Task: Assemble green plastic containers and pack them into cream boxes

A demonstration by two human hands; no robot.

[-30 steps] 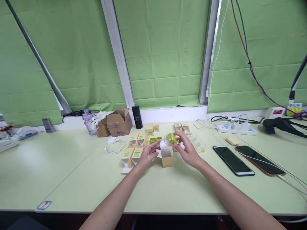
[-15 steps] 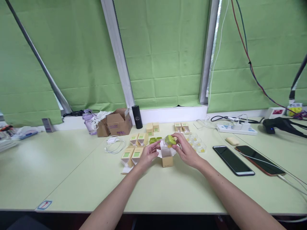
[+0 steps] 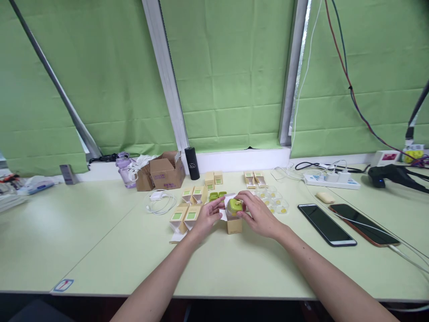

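My right hand (image 3: 258, 212) grips a small clear jar with a green lid (image 3: 234, 205), fingers closed around its right side. The jar is at the open top of a small tan cardboard box (image 3: 234, 226), its lower part partly inside. My left hand (image 3: 210, 215) is at the box's left side, fingers and thumb closed about a white flap (image 3: 223, 214). To the left stand several tan boxes with green labels (image 3: 192, 215). Green lids (image 3: 214, 196) lie behind my left hand, and clear containers with yellow bits (image 3: 277, 203) sit right of my right hand.
Two phones (image 3: 326, 225) lie on the right, near a power strip (image 3: 335, 181) and a white cable. More small boxes (image 3: 255, 179) stand at the back. A larger brown carton (image 3: 166, 171), a black cylinder (image 3: 192, 163) and a coiled white charger cable (image 3: 161, 202) are at the back left.
My right hand has moved left and turned the jar upright, bringing it down into the box's opening. My left hand stays at the box's flap.
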